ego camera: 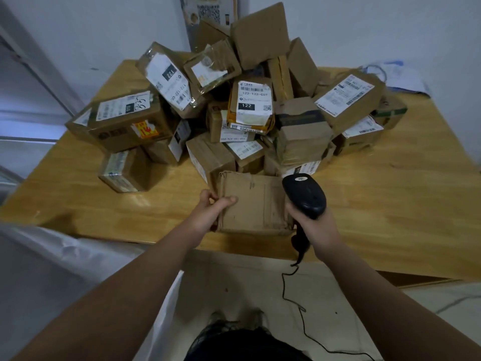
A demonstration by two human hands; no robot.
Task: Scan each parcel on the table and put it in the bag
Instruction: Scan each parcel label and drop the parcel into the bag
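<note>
I read "122-122-007" and a white-on-black "122" on the centre parcel [251, 105]. The tilted parcel [166, 76] to its left shows "122" and "122-122-00", the end cut off. The rest is too small to read.

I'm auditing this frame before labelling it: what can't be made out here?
Head view only.
- Plain brown cardboard parcel: label hidden, none on its top face.
- Black handheld scanner: window faces away.
- White plastic bag: opening cut off by left edge.
- Piled parcel labels: fine print too small.
</note>
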